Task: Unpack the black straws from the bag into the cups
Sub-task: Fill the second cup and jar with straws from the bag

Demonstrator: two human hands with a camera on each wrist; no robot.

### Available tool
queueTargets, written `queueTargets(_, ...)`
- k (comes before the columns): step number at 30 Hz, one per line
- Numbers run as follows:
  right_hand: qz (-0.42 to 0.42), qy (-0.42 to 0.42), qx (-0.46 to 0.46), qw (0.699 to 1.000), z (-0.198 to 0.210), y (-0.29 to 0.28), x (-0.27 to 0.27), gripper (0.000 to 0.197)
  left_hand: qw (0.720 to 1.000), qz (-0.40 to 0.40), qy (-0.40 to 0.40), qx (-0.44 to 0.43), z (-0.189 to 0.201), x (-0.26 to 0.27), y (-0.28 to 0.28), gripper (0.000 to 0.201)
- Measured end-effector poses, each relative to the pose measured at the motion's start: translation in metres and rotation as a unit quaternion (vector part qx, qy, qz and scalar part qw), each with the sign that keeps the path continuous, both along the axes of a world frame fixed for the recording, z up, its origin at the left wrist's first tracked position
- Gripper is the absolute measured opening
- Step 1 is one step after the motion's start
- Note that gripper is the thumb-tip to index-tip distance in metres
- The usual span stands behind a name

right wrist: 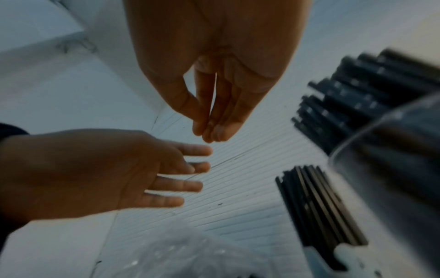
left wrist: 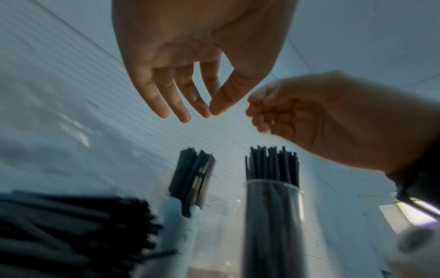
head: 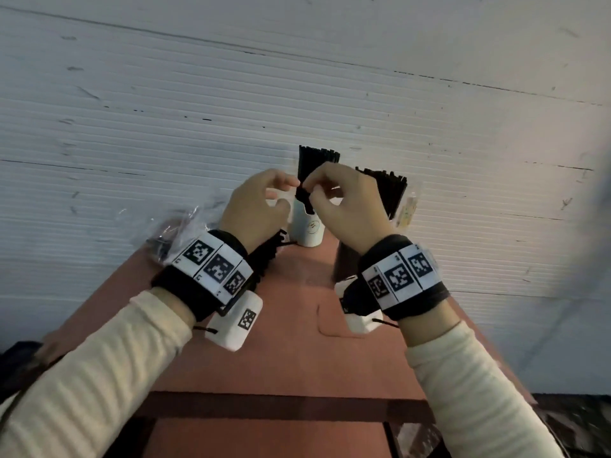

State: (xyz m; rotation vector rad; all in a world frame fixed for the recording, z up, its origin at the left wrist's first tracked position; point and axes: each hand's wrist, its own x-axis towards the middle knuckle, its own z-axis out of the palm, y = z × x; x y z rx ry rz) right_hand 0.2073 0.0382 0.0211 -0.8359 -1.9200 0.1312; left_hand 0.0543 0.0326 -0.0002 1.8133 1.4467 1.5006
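Note:
Both hands hover above the red-brown table (head: pixel 281 352), fingertips nearly meeting in front of the cups. My left hand (head: pixel 281 193) (left wrist: pixel 190 90) (right wrist: pixel 119 169) has straight, spread fingers and holds nothing. My right hand (head: pixel 312 190) (left wrist: pixel 273 112) (right wrist: pixel 214 127) has thumb and fingertips bunched together, with nothing visible between them. A white cup (head: pixel 309 231) (left wrist: pixel 178 235) holds black straws (head: pixel 317 160) (left wrist: pixel 192 175) (right wrist: pixel 319 203). To its right a clear cup (left wrist: pixel 273 216) (right wrist: pixel 393 150) is full of straws (head: pixel 383 186) (right wrist: pixel 357 90). Loose straws (head: pixel 271 252) (left wrist: pixel 71 225) lie below my left wrist.
A crumpled clear plastic bag (head: pixel 178 226) (right wrist: pixel 185 259) lies at the table's far left corner. A small pale packet (head: pixel 408 206) leans by the clear cup. A white ribbed wall (head: pixel 297 94) stands right behind the cups. The table is narrow, with edges on both sides.

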Motion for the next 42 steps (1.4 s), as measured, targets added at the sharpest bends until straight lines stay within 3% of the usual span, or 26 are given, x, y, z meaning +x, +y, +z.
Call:
queueTargets(4, 0.043, -0.116, -0.159, 0.979, -0.021, 0.002, -0.037, 0.018, 0.994, 0.09, 0.064, 0.023, 0.006, -0.049, -0.016, 0.031)
queueTargets(7, 0.062, -0.217, -0.224, 0.948, -0.037, 0.01, -0.064, 0.025, 0.984, 0.122, 0.128, -0.026, 0.001, -0.077, -0.017, 0.029)
queueTargets(12, 0.051, -0.399, -0.24, 0.884, -0.045, 0.019, -0.102, 0.042, 0.972, 0.066, 0.189, -0.122, -0.012, -0.1, -0.013, 0.044)
queueTargets(15, 0.019, -0.459, -0.231, 0.858, -0.049, 0.027, -0.116, 0.047, 0.968, 0.064, 0.197, -0.139, -0.02, -0.107, -0.009, 0.043)
queueTargets(19, 0.012, -0.465, -0.214, 0.859, -0.053, 0.036, -0.127, 0.047, 0.979, 0.082, 0.139, -0.122, -0.02, -0.114, -0.008, 0.035)
queueTargets(27, 0.04, -0.491, -0.194, 0.849, -0.048, 0.033, -0.131, 0.035, 0.984, 0.089, 0.085, -0.129, -0.018, -0.121, -0.003, 0.053)
queueTargets(30, 0.041, -0.475, -0.196, 0.857, -0.043, 0.033, -0.128, 0.031, 0.984, 0.087, 0.084, -0.129, -0.021, -0.12, -0.004, 0.051)
queueTargets(35, 0.057, -0.387, -0.212, 0.896, -0.04, 0.038, -0.113, 0.031, 0.985, 0.084, 0.081, -0.125, -0.024, -0.119, 0.0, 0.052)
queueTargets(42, 0.072, -0.351, -0.224, 0.906, -0.032, 0.036, -0.084, 0.033, 0.984, 0.081, 0.118, -0.104, -0.026, -0.12, 0.0, 0.053)
